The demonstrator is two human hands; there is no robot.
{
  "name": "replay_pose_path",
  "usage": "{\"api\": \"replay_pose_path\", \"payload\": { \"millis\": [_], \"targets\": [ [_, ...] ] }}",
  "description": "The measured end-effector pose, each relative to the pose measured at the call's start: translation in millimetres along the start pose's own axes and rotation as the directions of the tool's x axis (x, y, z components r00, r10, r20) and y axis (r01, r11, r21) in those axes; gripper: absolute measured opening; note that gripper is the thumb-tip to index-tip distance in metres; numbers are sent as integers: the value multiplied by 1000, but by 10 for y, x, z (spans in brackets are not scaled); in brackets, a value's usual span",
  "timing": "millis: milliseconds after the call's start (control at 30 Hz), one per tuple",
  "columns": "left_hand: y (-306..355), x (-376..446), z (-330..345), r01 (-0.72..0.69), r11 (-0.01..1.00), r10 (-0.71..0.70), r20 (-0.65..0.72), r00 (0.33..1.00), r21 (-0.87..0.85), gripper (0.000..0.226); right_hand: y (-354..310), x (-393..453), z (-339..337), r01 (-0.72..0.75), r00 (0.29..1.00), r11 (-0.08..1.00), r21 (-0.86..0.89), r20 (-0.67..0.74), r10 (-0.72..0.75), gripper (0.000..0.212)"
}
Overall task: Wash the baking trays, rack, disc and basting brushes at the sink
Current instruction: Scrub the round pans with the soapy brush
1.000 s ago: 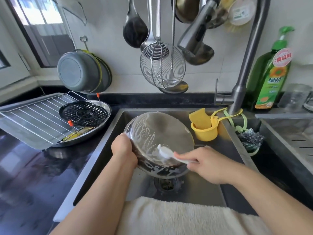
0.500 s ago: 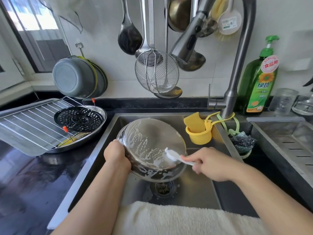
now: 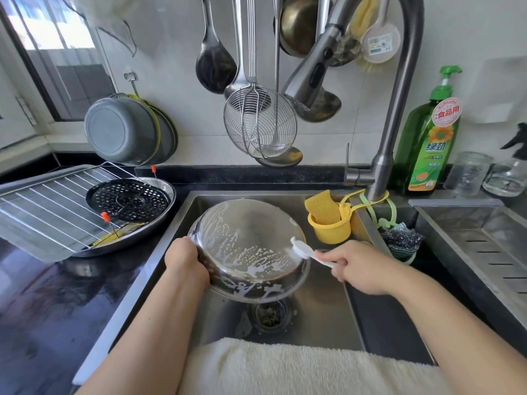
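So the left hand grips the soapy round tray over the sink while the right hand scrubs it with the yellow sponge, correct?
Not quite. The head view shows the right hand scrubbing with a white brush, not the yellow sponge, which sits in its holder. The left hand does grip the soapy round tray over the sink.

**A home kitchen, seen at the sink**

A steel sink (image 3: pixel 322 315) is set into a dark worktop (image 3: pixel 42 303) under a tall tap (image 3: pixel 399 115). Ladles (image 3: pixel 214 64) and a wire skimmer (image 3: pixel 261 124) hang on the tiled wall. A green bottle of dish soap (image 3: pixel 427 143), a yellow sponge (image 3: pixel 320 208) and glass jars (image 3: pixel 467 172) stand near the basin, with a window (image 3: pixel 57 52) at the left.
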State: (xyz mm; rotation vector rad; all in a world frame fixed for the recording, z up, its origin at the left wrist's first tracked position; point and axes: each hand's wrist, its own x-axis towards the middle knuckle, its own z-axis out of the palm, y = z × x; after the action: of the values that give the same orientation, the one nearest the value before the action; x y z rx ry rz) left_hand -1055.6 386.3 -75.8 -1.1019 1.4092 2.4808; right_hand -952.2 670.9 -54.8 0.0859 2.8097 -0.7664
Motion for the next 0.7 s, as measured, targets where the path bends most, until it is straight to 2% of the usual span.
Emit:
{"api": "replay_pose_path", "payload": {
  "millis": [67,133,267,400,533,633,700],
  "targets": [
    [-2,-23,-8,1,1000,-1,12,1000,-8,35,-68,-38,24,20,999,1000,-4,28,-20,52],
    [-2,-24,-18,-3,1000,3,14,1000,-8,36,-182,-97,54,25,994,995,93,107,-35,53],
    [15,-75,-10,1,1000,-1,-11,1000,15,35,-112,-45,-10,-111,994,994,8,-5,111,52],
    [11,-108,3,4,1000,-4,-10,1000,13,33,-199,-124,23,-70,988,978,194,150,41,53],
    [14,-150,9,-7,1000,8,-8,1000,17,26,-100,-34,16,-121,992,985,120,-12,123,52],
    [28,-195,31,-58,998,57,19,998,19,27,-234,-85,107,-80,992,982,172,107,63,54],
    [25,-263,30,-95,995,95,22,995,21,24,-249,-80,138,-76,996,986,145,64,67,52]
  ]
}}
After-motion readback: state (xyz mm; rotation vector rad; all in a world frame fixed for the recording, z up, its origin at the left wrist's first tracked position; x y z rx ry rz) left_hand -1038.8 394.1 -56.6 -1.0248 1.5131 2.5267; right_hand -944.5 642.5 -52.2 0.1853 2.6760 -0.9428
